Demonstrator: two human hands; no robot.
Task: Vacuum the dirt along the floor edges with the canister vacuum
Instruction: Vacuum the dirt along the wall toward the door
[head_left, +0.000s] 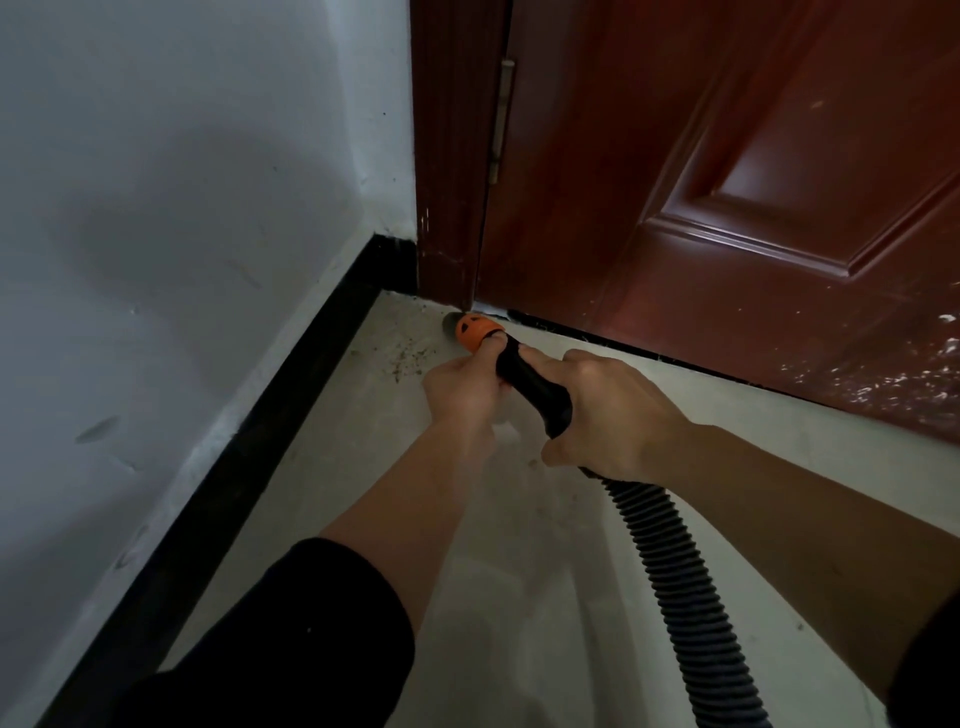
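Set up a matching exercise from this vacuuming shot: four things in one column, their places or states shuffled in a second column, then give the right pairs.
Things
1. orange nozzle collar
2. black handle
3. ribbed hose
4. dirt specks

Places or states
a. scattered on the floor, near the skirting board
b. at the foot of the door frame
c. gripped by the left hand and the right hand
d. trailing off toward the lower right

Pairs: 1-b, 2-c, 3-d, 4-a
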